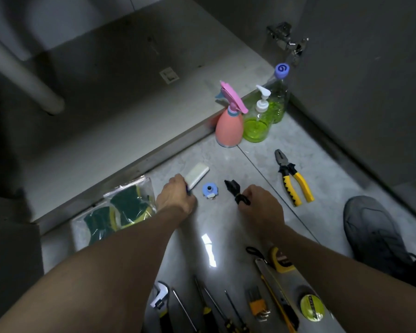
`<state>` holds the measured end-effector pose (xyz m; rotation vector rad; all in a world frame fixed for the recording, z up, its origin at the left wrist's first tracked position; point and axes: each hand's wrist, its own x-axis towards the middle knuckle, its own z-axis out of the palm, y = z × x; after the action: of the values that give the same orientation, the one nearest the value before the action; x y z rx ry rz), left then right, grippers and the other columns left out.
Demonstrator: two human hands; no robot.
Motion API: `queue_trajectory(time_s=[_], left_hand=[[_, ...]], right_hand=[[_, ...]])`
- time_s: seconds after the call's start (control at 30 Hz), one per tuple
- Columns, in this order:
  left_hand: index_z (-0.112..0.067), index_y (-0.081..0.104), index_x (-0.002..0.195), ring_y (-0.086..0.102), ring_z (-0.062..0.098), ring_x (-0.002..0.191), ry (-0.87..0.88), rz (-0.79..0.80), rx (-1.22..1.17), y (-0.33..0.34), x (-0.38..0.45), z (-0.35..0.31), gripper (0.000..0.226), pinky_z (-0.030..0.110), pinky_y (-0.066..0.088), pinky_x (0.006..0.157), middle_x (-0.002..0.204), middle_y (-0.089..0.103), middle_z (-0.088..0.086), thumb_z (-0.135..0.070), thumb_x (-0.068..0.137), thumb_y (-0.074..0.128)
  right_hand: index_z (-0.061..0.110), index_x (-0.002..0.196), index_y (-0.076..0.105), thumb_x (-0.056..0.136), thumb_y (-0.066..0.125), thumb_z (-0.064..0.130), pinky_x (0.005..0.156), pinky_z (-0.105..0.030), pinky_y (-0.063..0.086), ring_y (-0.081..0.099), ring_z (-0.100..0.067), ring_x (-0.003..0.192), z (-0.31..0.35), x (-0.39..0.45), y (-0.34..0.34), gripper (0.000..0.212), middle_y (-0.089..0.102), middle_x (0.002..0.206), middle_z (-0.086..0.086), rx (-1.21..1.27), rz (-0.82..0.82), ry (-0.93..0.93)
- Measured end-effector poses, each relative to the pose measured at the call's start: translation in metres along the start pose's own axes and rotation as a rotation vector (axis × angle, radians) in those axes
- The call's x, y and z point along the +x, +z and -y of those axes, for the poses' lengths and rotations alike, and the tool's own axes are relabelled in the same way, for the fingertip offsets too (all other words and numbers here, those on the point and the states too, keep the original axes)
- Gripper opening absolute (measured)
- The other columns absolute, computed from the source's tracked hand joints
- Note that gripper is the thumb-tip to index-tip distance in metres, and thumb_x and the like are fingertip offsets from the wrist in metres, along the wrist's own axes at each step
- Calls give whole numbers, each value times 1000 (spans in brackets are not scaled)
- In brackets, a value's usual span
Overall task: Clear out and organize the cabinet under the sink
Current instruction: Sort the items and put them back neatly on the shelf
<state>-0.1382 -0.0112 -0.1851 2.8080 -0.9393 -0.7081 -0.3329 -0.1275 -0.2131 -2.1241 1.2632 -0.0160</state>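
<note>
1. Your left hand (175,197) is low at centre frame, fingers curled round the near end of a white brush (197,173) that lies on the floor (226,227) just in front of the cabinet (120,111).
2. Your right hand (262,205) sits just right of it, fingers pinching a black bundle (235,192) whose far end points up the frame.
3. Between your hands a small blue cap (210,190) rests on the floor, touching neither.
4. Pliers (294,180) with yellow handles lie at right of centre, well apart from your right hand.
5. Upper right of centre, the pink sprayer (228,123), a green pump bottle (257,123) and a taller green bottle (277,97) stand upright, close together at the cabinet's edge.
6. Lower left, a clear bag of sponges (120,210) lies beside your left wrist.
7. Along the bottom edge: a wrench (160,300), screwdrivers (214,308), hex keys (257,305), a knife (277,292) and tape (312,306).
8. The cabinet's floor fills the upper left.
</note>
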Motion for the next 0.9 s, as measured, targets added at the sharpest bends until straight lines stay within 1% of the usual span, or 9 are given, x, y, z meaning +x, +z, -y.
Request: queue_trajectory(time_s=[0.07, 0.17, 0.3, 0.43, 0.53, 0.63, 0.77, 0.83, 0.9], left_hand=[[-17, 47, 113, 61, 32, 102, -83, 3, -33, 0, 7, -3, 32, 39, 50, 78, 113, 59, 9, -22, 86, 64], [-15, 47, 116, 61, 33, 101, -134, -2, -117, -3, 19, -4, 35, 38, 51, 79, 114, 60, 12, -16, 86, 65], [-16, 50, 110, 56, 25, 91, -150, -69, -371, -12, 28, -11, 44, 32, 43, 74, 104, 62, 4, -23, 79, 80], [-23, 58, 95, 56, 21, 78, -49, -189, -433, -26, 28, -23, 30, 26, 37, 61, 78, 59, -7, -25, 76, 81], [-24, 60, 83, 59, 21, 74, 65, -254, -351, -29, 26, -33, 15, 27, 37, 60, 77, 60, -3, -25, 81, 74], [-26, 56, 80, 53, 8, 68, 150, -227, -335, -28, 21, -44, 14, 22, 33, 54, 76, 56, -8, -27, 84, 70], [-28, 45, 89, 53, 4, 65, 290, -178, -381, -21, 6, -58, 12, 19, 35, 51, 73, 54, -9, -28, 91, 57], [-28, 44, 95, 58, 6, 64, 291, -142, -460, -14, -2, -68, 7, 20, 44, 52, 74, 58, -5, -30, 95, 51], [-24, 46, 92, 60, 22, 68, 235, -136, -571, -6, -11, -81, 9, 36, 47, 58, 76, 59, 0, -30, 97, 50]], right_hand=[[22, 87, 54, 86, 62, 32, 63, -32, 46, 55, -16, 75, -10, -3, 0, 13, 55, 82, 5, -73, 59, -58], [21, 84, 53, 88, 64, 36, 53, -25, 33, 51, -13, 68, -18, -1, -1, 19, 52, 76, 7, -59, 55, -92], [19, 80, 51, 85, 63, 26, 49, -24, 22, 49, -16, 66, -20, 6, -9, 15, 49, 71, 6, -78, 50, -126], [20, 78, 49, 86, 61, 26, 48, -24, 22, 48, -15, 63, -17, 10, -18, 15, 50, 71, 5, -71, -32, -104], [20, 78, 52, 88, 62, 36, 48, -24, 25, 51, -15, 65, -20, 9, -24, 21, 52, 72, 5, -110, -37, -117], [23, 75, 55, 89, 63, 49, 52, -26, 34, 53, -12, 69, -28, 7, -31, 31, 55, 72, 6, -82, -51, -136], [19, 100, 59, 88, 65, 39, 70, -36, 44, 51, -25, 96, -44, 17, -55, 24, 57, 99, 0, -174, -367, -15], [13, 115, 55, 83, 70, 43, 80, -41, 46, 49, -31, 107, -53, 25, -67, 47, 54, 114, -8, -306, -337, 169], [9, 119, 52, 79, 72, 48, 80, -41, 45, 47, -33, 112, -62, 31, -72, 59, 50, 119, -11, -294, -261, 312]])
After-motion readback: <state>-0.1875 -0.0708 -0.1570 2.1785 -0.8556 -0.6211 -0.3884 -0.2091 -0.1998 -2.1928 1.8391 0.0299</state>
